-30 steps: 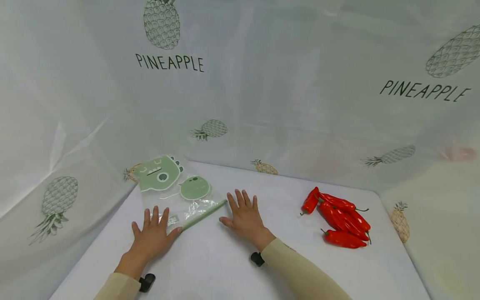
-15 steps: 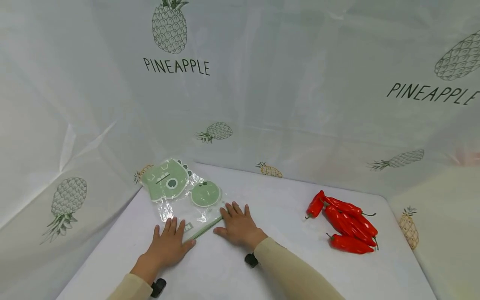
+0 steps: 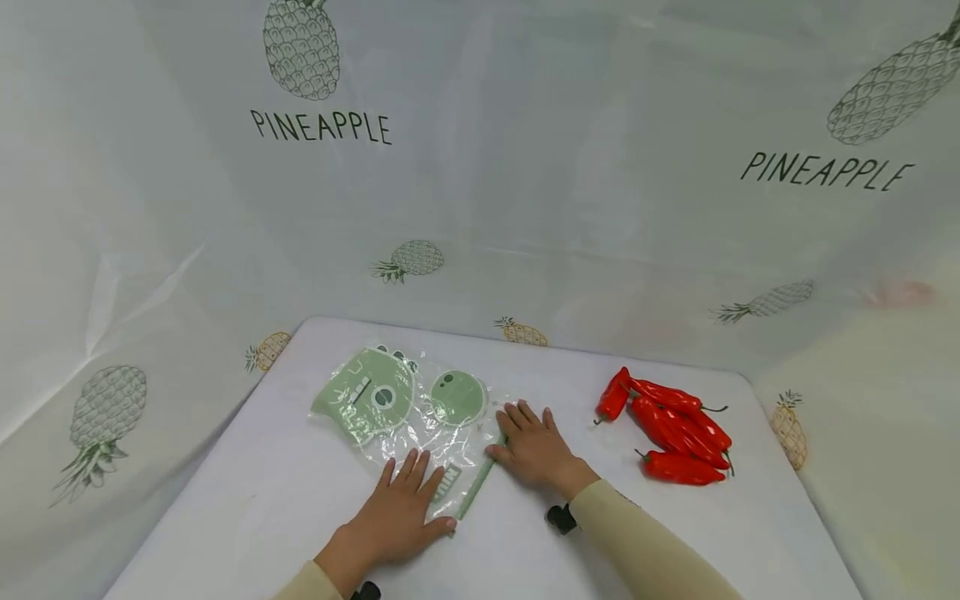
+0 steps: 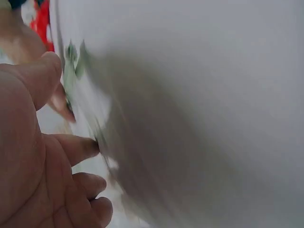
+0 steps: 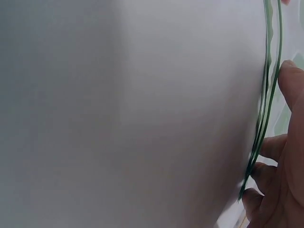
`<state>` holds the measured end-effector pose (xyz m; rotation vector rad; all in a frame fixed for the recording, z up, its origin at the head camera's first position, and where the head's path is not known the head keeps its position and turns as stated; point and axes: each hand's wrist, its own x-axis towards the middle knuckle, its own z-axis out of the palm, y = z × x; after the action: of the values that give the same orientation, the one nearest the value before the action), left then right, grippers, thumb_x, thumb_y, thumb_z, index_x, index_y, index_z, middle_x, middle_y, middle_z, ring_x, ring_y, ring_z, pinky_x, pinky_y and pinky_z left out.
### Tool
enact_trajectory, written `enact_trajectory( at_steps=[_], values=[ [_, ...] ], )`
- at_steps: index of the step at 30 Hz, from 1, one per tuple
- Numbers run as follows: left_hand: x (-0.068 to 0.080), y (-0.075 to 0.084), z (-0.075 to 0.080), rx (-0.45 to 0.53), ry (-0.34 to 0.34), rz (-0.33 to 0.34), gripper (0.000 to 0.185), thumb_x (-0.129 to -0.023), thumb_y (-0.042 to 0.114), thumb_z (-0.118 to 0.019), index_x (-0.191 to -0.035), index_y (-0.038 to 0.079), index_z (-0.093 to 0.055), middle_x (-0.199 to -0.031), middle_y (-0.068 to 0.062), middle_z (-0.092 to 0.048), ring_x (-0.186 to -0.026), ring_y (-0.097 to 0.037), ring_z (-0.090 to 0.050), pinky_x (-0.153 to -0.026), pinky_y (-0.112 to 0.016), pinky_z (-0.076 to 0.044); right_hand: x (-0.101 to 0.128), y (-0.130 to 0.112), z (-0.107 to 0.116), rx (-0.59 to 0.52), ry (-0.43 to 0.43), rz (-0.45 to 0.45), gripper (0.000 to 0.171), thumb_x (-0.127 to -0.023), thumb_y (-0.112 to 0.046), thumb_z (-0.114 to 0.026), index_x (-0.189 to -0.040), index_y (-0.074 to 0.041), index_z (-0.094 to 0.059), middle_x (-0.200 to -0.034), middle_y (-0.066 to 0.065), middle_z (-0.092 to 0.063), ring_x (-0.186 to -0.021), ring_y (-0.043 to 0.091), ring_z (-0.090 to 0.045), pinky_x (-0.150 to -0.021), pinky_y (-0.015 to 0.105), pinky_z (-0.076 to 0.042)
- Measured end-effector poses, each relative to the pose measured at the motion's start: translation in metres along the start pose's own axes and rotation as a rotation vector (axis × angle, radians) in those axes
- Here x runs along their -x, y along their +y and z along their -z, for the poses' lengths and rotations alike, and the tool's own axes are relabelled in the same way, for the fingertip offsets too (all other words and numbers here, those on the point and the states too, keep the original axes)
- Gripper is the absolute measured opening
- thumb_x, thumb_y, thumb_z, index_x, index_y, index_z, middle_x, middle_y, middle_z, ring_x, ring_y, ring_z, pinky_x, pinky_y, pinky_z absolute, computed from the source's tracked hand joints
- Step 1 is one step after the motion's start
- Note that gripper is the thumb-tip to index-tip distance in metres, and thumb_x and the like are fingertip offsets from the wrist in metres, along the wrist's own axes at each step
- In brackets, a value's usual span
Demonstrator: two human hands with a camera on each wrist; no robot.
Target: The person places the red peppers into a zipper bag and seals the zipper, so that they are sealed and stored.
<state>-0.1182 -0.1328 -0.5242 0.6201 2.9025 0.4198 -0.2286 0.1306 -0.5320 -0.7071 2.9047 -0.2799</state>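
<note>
A clear plastic zip bag [image 3: 405,446] lies flat on the white table, printed with a green dinosaur face and a green round figure. Its green zip strip [image 3: 478,490] runs along the side nearest the person. My left hand [image 3: 397,518] rests palm down at the bag's near left corner, fingers spread over the plastic. At the other end of the strip, my right hand [image 3: 536,450] lies on the bag's right corner with fingers extended. In the right wrist view the bag's green edge [image 5: 270,90] lifts slightly beside the thumb and fingertips of my right hand [image 5: 287,152].
Several red chili peppers [image 3: 678,429] lie in a pile at the table's right. A white sheet [image 3: 525,208] with pineapple prints hangs behind and at the sides. The white tabletop [image 3: 300,500] ends at a rounded far left corner.
Both hands have moved right, and the bag has slid right and toward the person with them. It has turned counterclockwise, so the zip strip stands steeper. The head view has shifted slightly.
</note>
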Motion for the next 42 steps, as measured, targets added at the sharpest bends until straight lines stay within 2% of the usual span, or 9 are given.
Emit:
enact_trajectory(
  at_steps=[8,14,18,23,28,32,36,42],
  values=[
    [-0.014,0.043,-0.004,-0.095,-0.038,-0.136,0.062,-0.106,0.055,-0.05,-0.157,0.02,-0.052,-0.167,-0.016,-0.041,-0.157,-0.042,-0.031,-0.122,-0.072,-0.023,0.014,0.026,0.005,0.026,0.012,-0.054,0.081,-0.105,-0.064,-0.048,-0.164,-0.01,-0.036,-0.172,0.013,-0.031,-0.162,0.037,-0.021,-0.126,0.068,-0.018],
    [-0.025,0.059,-0.005,-0.138,-0.057,-0.19,0.052,-0.108,0.048,-0.052,-0.156,0.03,-0.053,-0.167,-0.01,-0.043,-0.158,-0.041,-0.031,-0.119,-0.076,-0.023,0.016,0.037,0.005,0.058,0.018,-0.069,0.081,-0.105,-0.064,-0.048,-0.165,-0.01,-0.035,-0.172,0.012,-0.031,-0.161,0.037,-0.023,-0.126,0.067,-0.02],
    [-0.029,0.06,-0.007,-0.138,-0.051,-0.179,0.05,-0.106,0.047,-0.056,-0.155,0.034,-0.054,-0.167,-0.011,-0.041,-0.157,-0.045,-0.029,-0.115,-0.082,-0.021,0.016,0.039,0.004,0.044,0.022,-0.074,0.081,-0.105,-0.063,-0.049,-0.165,-0.01,-0.035,-0.172,0.013,-0.031,-0.161,0.037,-0.024,-0.126,0.067,-0.021],
    [-0.029,0.057,-0.01,-0.142,-0.049,-0.174,0.053,-0.104,0.048,-0.059,-0.155,0.037,-0.052,-0.167,-0.013,-0.04,-0.157,-0.047,-0.029,-0.115,-0.083,-0.021,0.017,0.039,0.004,0.025,0.031,-0.075,0.08,-0.105,-0.062,-0.051,-0.164,-0.01,-0.037,-0.172,0.014,-0.032,-0.16,0.038,-0.025,-0.126,0.065,-0.023],
    [-0.031,0.054,-0.013,-0.128,-0.027,-0.182,0.053,-0.104,0.048,-0.06,-0.155,0.036,-0.053,-0.166,-0.014,-0.043,-0.156,-0.047,-0.031,-0.114,-0.083,-0.021,0.023,0.04,0.008,-0.005,0.066,-0.063,0.076,-0.105,-0.057,-0.055,-0.163,-0.01,-0.039,-0.169,0.016,-0.037,-0.155,0.039,-0.035,-0.124,0.057,-0.034],
    [-0.031,0.053,-0.014,-0.115,-0.016,-0.185,0.052,-0.104,0.046,-0.061,-0.154,0.035,-0.054,-0.165,-0.015,-0.045,-0.155,-0.048,-0.033,-0.113,-0.084,-0.023,0.033,0.04,0.021,-0.081,0.122,-0.058,0.073,-0.103,-0.048,-0.064,-0.161,-0.01,-0.042,-0.166,0.016,-0.042,-0.149,0.038,-0.045,-0.117,0.054,-0.044],
    [-0.032,0.052,-0.013,-0.105,-0.008,-0.184,0.052,-0.103,0.044,-0.063,-0.153,0.035,-0.056,-0.163,-0.016,-0.046,-0.154,-0.049,-0.035,-0.112,-0.084,-0.023,0.048,0.043,0.042,-0.192,0.198,-0.056,0.073,-0.099,-0.04,-0.074,-0.16,-0.011,-0.045,-0.162,0.014,-0.047,-0.147,0.038,-0.049,-0.113,0.057,-0.048],
    [-0.033,0.049,-0.017,-0.085,-0.013,-0.187,0.051,-0.104,0.045,-0.061,-0.154,0.036,-0.054,-0.164,-0.015,-0.045,-0.155,-0.048,-0.033,-0.113,-0.084,-0.021,0.084,0.069,0.069,-0.283,0.326,-0.107,0.074,-0.093,-0.031,-0.082,-0.157,-0.017,-0.049,-0.154,0.011,-0.057,-0.139,0.035,-0.056,-0.105,0.056,-0.054]
  ],
)
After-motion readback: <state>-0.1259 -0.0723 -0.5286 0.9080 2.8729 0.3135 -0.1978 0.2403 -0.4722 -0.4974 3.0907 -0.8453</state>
